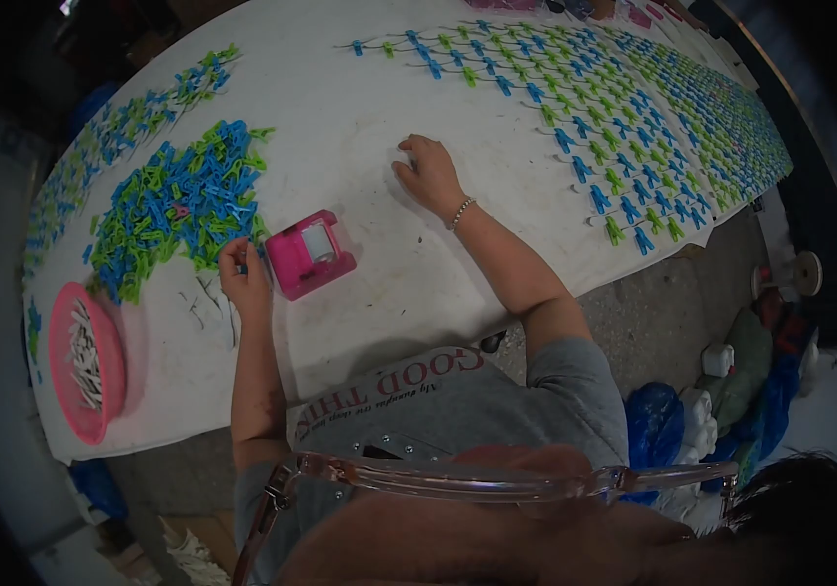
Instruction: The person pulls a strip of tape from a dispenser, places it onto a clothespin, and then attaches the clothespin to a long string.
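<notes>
My left hand (245, 272) is beside the right edge of a heap of blue and green clips (179, 200). Its fingers are curled together around something too small to make out. Just to its right stands a pink dispenser (293, 266) holding a pale roll (319, 242). Farther right, my right hand (428, 176) is over the white tabletop (360, 176), with the thumb apart from the bent fingers and nothing visible between them. A beaded bracelet is on that wrist.
A pink basin (110, 396) of white-grey sticks (84, 356) sits at the left edge. Rows of blue and green clips (623, 146) cover the right side; more clips (115, 132) lie far left. Thin strips (208, 305) are below my left hand. Bags (655, 420) and a spool (808, 273) are beyond the table.
</notes>
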`<state>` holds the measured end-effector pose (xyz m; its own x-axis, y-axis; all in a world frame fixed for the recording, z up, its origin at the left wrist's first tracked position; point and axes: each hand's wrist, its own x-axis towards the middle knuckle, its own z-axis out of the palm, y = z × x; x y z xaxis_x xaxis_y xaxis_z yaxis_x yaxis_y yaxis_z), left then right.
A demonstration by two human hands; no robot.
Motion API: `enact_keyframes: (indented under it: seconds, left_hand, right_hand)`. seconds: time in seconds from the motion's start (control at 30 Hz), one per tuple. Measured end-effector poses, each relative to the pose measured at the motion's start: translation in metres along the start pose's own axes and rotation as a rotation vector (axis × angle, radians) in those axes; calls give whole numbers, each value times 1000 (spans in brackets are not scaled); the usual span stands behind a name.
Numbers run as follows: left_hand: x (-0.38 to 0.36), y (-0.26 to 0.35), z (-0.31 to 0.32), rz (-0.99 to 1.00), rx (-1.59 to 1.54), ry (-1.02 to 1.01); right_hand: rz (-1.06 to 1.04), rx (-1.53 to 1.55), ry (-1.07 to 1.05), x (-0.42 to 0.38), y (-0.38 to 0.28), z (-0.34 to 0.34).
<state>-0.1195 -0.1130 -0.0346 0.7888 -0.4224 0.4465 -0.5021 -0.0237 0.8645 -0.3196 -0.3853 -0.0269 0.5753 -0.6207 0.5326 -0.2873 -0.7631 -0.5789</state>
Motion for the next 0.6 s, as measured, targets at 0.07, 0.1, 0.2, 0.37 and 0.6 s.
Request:
enact_keyframes:
  seconds: [0.07, 0.1, 0.2, 0.37, 0.6]
  left_hand:
    - [0, -2, -1, -17, 4, -4]
    - [0, -3, -1, 0, 5, 1]
    - [0, -4, -1, 5, 12, 4]
    - [1, -2, -3, -14, 17, -11]
    - [10, 34, -43, 108, 65, 0]
  right_hand:
    - [14, -14, -16, -1, -2, -1]
    - [21, -15, -21, -2, -4, -2]
    - [21, -18, -37, 1, -6, -5]
    - [7, -38, -46, -1, 0, 1]
    - [0, -41, -29, -3, 5, 1]
